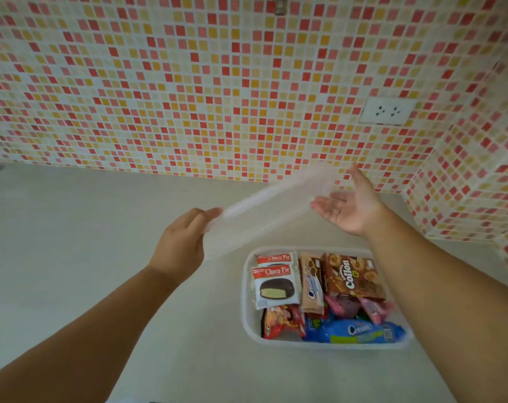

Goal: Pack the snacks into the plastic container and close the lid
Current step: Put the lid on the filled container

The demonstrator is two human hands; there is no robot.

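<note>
From the head view, a clear plastic container [325, 298] sits on the pale bench [101, 228], right of centre and near the person. It is open at the top and full of snacks. Two Choco Pie packs [276, 282] lie overlapping in its far-left part. Just right of them a slim beige wafer pack [312, 283] lies lengthwise, and next to that a brown Collon box [351, 276] fills the far-right part. Along the near side lie a red snack bag [282, 319] at the left and a blue cream-cookie pack [360, 331] stretching to the right, with pink wrappers [360, 308] between the blue pack and the Collon box.

The translucent lid [264, 207] is held in the air above and beyond the container, tilted, its right end higher than its left, and blurred. The left hand [183, 245] grips the lid's left end, fingers [200, 216] curled over the edge and pinching it. The right hand [348, 205] is at the lid's right end, palm up and fingers [325, 203] spread and straight; whether they touch the lid I cannot tell, since that end is blurred. The right forearm crosses over the container's right edge.

Behind the bench rises a mosaic tile wall [189, 82] in red, orange and cream, with a white wall socket [388, 111] at the right.
</note>
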